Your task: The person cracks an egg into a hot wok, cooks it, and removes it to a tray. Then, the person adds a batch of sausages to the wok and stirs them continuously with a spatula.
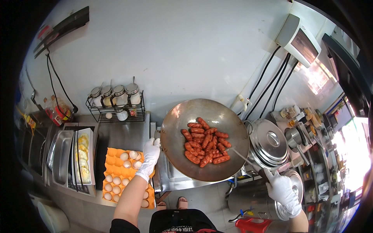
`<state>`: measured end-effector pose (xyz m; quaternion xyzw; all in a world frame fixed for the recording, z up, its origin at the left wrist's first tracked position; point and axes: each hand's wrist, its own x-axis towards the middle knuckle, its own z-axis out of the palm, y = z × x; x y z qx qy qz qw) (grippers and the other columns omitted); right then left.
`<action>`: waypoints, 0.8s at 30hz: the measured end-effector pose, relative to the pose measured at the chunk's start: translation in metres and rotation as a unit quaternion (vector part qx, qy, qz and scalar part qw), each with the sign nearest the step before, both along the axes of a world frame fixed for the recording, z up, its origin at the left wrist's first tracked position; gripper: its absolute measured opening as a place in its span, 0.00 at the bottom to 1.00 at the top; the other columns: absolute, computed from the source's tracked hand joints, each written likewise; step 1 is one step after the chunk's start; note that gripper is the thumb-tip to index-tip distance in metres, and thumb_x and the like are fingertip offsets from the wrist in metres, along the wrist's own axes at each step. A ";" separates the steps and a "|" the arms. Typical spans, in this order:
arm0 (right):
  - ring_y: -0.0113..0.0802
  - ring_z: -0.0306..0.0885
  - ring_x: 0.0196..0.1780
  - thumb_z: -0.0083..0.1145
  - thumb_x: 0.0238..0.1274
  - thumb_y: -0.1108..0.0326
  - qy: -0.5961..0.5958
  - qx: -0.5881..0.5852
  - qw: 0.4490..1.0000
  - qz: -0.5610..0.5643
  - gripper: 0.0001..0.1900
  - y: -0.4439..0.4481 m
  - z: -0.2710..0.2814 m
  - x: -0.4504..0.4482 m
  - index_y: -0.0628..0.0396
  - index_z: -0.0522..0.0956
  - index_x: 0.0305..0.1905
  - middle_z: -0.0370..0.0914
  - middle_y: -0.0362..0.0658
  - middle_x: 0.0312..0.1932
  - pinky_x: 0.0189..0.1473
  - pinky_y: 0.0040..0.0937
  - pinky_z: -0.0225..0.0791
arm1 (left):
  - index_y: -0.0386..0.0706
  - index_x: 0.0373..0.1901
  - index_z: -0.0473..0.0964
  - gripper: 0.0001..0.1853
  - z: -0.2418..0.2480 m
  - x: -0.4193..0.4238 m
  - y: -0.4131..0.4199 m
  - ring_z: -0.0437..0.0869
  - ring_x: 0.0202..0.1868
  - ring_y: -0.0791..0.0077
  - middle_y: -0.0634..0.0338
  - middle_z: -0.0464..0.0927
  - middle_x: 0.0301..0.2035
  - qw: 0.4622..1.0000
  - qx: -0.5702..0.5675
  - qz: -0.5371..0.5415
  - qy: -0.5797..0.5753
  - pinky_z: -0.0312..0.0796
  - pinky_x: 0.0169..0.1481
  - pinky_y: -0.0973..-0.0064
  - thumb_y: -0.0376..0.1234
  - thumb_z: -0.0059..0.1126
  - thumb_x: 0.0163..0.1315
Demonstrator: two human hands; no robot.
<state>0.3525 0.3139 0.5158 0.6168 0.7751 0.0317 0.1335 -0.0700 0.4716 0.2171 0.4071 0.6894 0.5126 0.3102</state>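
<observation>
A large metal wok (177, 116) stands before me with many red sausages (207, 139) heaped at its middle. My left hand (151, 153), in a white glove, is closed on the wok's left ear handle. In a matching glove, my right hand (279, 186) grips the dark handle of a metal spatula (246, 157); its far end reaches in among the sausages, partly hidden. Below my left forearm lies an orange egg tray (110, 163) holding several eggs, partly covered by my wrist and arm.
Lidded metal pots (269, 139) stand close on the wok's right, with a tall metal vessel (250, 198) below. Left are a tray of fried eggs (83, 157) and an empty steel pan (62, 157). A wire rack (116, 116) holds seasoning jars against the wall.
</observation>
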 end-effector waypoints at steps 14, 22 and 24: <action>0.47 0.82 0.31 0.54 0.50 0.71 0.080 -0.030 0.994 0.063 0.35 0.014 -0.140 -0.026 0.63 0.64 0.67 0.78 0.54 0.36 0.29 0.39 0.76 | 0.38 0.29 0.74 0.11 -0.007 -0.009 0.002 0.72 0.24 0.82 0.65 0.75 0.22 0.999 0.013 -0.025 0.014 0.65 0.28 0.81 0.34 0.54 0.70; 0.44 0.80 0.25 0.54 0.52 0.70 0.115 0.055 0.990 0.056 0.35 0.080 -0.198 -0.089 0.59 0.64 0.69 0.74 0.51 0.32 0.27 0.40 0.75 | 0.32 0.28 0.73 0.14 -0.006 -0.004 0.000 0.73 0.24 0.73 0.58 0.76 0.20 0.999 0.020 0.016 -0.030 0.66 0.33 0.71 0.36 0.56 0.68; 0.42 0.81 0.25 0.55 0.50 0.70 0.078 0.089 0.991 0.058 0.36 0.102 -0.203 -0.090 0.56 0.65 0.69 0.74 0.49 0.32 0.27 0.39 0.75 | 0.32 0.29 0.74 0.14 -0.009 -0.004 0.001 0.73 0.24 0.74 0.58 0.76 0.20 0.999 0.011 0.029 -0.035 0.66 0.33 0.72 0.36 0.56 0.68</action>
